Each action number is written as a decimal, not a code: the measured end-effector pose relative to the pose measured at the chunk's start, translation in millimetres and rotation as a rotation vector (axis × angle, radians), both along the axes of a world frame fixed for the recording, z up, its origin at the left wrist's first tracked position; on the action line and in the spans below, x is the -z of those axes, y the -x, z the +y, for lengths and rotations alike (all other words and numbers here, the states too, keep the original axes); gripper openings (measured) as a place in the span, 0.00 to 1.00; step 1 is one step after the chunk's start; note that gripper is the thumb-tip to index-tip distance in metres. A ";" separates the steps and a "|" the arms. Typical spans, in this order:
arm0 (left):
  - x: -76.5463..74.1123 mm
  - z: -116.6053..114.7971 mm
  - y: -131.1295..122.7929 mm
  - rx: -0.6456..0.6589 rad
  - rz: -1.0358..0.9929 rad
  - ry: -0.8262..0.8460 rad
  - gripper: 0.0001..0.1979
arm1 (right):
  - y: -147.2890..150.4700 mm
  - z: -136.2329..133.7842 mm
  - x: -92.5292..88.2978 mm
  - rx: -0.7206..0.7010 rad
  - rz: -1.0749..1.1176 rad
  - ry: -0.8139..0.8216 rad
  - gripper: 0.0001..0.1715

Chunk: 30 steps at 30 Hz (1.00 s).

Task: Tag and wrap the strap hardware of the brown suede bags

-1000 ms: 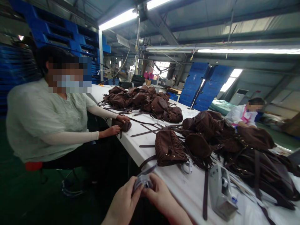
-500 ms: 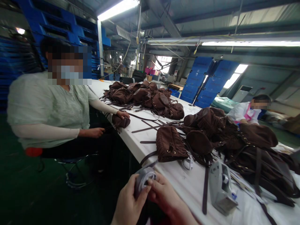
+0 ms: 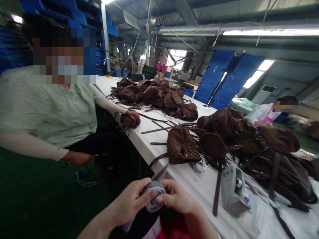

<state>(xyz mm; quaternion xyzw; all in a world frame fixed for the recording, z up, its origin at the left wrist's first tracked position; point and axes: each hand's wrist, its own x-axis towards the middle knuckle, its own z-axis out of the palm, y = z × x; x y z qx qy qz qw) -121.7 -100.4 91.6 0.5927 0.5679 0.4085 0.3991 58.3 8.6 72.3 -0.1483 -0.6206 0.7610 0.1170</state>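
Observation:
A coiled roll of greyish strip (image 3: 155, 196), tape-like or strap-like, sits between my two hands above the table's front edge. My left hand (image 3: 139, 197) grips its left side, the thumb pressed on the coil's face. On the other side, my right hand (image 3: 174, 197) pinches the coil between thumb and fingers. A grey length of strip (image 3: 160, 172) runs over the table edge above the coil; its exact join is hidden behind my fingers. Beyond lies a brown fringed bag (image 3: 183, 146) with a dark strap (image 3: 158, 160) curving off the table.
A grey tape dispenser (image 3: 234, 191) stands at the right on the white table (image 3: 146, 146). Piles of brown bags (image 3: 219, 126) cover the middle and far side. A co-worker (image 3: 72, 113) at left rests a hand on a small brown bag (image 3: 131, 121). Another person (image 3: 266, 113) sits at right.
My hands have turned the coil, its face now more toward me, and my left forearm has swung out leftward. The left co-worker's nearer hand has moved down and away from the small bag.

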 end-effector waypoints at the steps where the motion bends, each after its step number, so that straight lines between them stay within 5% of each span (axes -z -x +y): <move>1: 2.8 1.4 -3.8 -0.079 -0.010 -0.032 0.18 | 2.2 -1.8 2.6 0.057 0.013 0.017 0.27; 5: 23.8 7.4 -29.9 -0.444 -0.047 -0.192 0.18 | 21.5 -17.4 20.2 0.251 0.132 0.224 0.29; 9: 41.7 8.2 -47.7 -0.583 -0.038 -0.262 0.17 | 37.7 -31.9 32.0 0.350 0.255 0.426 0.30; 11: 41.9 6.9 -43.1 -0.509 -0.021 -0.238 0.18 | 34.9 -28.5 30.3 0.336 0.224 0.343 0.29; 15: 22.5 2.7 -15.3 -0.166 0.155 -0.092 0.18 | 10.2 -5.5 13.6 0.287 0.027 -0.120 0.22; 19: -1.1 0.6 1.0 0.094 0.302 0.015 0.18 | -9.7 6.8 0.4 0.079 -0.152 -0.371 0.14; 23: 0.1 3.4 -6.1 -0.030 0.307 -0.050 0.18 | -7.9 4.7 4.9 0.109 -0.068 -0.192 0.18; 30: 34.6 8.4 -39.1 -0.464 0.041 -0.318 0.14 | 11.6 -5.5 16.8 0.267 0.223 0.297 0.23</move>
